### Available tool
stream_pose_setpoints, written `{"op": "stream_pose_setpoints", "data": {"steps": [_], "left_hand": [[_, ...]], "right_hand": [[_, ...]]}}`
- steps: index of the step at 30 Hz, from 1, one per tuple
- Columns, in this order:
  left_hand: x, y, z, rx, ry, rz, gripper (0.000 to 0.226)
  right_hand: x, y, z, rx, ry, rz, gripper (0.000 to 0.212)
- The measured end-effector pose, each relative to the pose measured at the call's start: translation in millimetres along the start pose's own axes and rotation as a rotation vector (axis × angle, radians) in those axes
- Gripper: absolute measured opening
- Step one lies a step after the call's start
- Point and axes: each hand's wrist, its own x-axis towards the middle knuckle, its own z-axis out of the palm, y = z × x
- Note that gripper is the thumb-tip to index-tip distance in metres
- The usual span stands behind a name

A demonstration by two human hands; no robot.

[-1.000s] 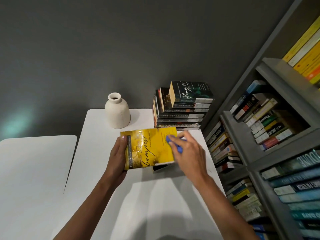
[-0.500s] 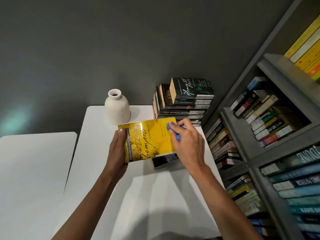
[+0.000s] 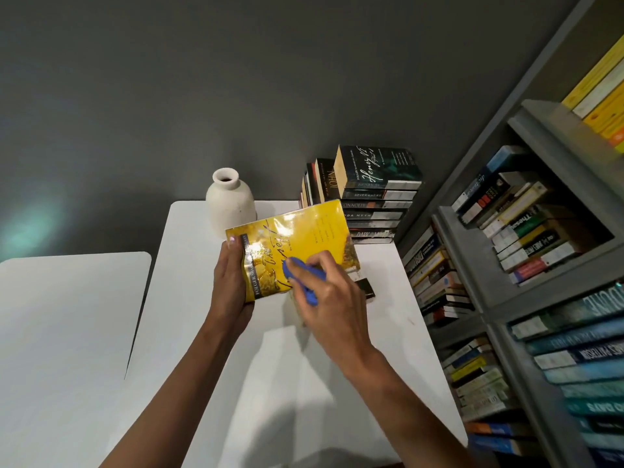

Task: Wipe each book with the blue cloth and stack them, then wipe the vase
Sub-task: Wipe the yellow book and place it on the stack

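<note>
Yellow paperback book [image 3: 305, 236] is held tilted above the white table [image 3: 209, 366], with its front cover facing up. The left hand [image 3: 232, 285] grips the book along its spine edge, with the thumb tip at the upper corner. The right hand [image 3: 332, 307] pinches the blue cloth [image 3: 302, 273] in curled fingers and presses it against the lower part of the cover. A dark book [image 3: 367, 289] lies flat on the table beneath the yellow one and is partly hidden by it. The cream vase [image 3: 231, 206] stands upright at the far edge of the table, near the wall. A stack of dark books [image 3: 378, 211] occupies the far right corner, beside the grey bookshelf [image 3: 479, 251].
</note>
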Motion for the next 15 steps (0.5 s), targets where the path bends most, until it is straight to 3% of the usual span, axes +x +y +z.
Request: {"op": "stream_pose_setpoints", "data": {"steps": [2, 7, 12, 15], "left_hand": [[0.2, 2.1, -2.4, 0.006, -0.001, 0.013, 0.047], [3.5, 7.9, -5.3, 0.016, -0.002, 0.067, 0.045], [3.9, 8.4, 5.1, -0.012, 0.004, 0.059, 0.033], [6.8, 8.6, 1.9, 0.026, 0.017, 0.072, 0.033]], "right_hand": [[-2.5, 10.8, -5.4, 0.015, -0.012, -0.012, 0.028], [12.4, 37.2, -18.2, -0.001, 0.136, 0.153, 0.026], [-0.3, -6.3, 1.6, 0.066, 0.013, -0.039, 0.028], [8.6, 20.6, -9.0, 0.088, 0.056, 0.039, 0.027]]}}
